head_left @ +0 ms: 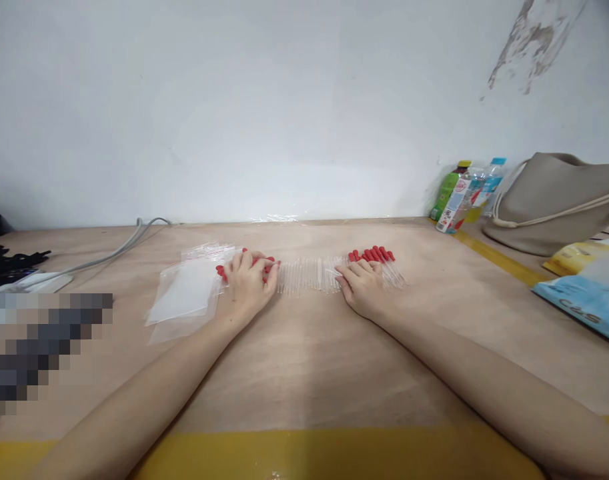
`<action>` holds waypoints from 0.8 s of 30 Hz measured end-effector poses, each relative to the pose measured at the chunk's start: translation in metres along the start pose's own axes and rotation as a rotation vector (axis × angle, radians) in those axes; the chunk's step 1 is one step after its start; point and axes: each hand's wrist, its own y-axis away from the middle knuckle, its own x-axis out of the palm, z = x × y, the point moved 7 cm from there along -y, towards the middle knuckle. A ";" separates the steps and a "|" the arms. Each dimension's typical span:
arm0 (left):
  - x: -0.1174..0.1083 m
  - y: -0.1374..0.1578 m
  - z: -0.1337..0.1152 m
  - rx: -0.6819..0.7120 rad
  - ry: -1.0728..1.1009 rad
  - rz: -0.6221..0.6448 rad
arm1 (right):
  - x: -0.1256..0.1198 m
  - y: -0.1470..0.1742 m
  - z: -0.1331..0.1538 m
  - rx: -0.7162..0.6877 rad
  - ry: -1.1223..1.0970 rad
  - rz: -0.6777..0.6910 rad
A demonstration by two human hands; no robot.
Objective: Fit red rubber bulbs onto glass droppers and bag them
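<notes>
A row of thin clear glass dropper tubes (304, 276) lies side by side on the wooden table between my hands. My left hand (249, 283) curls over several red rubber bulbs (220, 271), with a bulb (277, 264) at its thumb and fingertip. At the row's right end, my right hand (365, 288) has its thumb and forefinger closed on a glass tube (331, 269). Just beyond and beside that hand lie several glass droppers with red bulbs (379, 253), partly covered by its fingers. Clear plastic zip bags (181, 293) are spread left of my left hand.
Drink bottles (454, 200) and a grey-beige bag (554, 200) stand by the wall at right. A blue tissue pack (579, 300) lies nearer. A grey cable (119, 250) runs across the left side. Yellow tape (294, 453) marks the table's front edge.
</notes>
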 end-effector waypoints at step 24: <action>0.013 0.056 -0.124 0.529 0.560 0.527 | -0.006 -0.003 0.025 0.068 0.027 0.016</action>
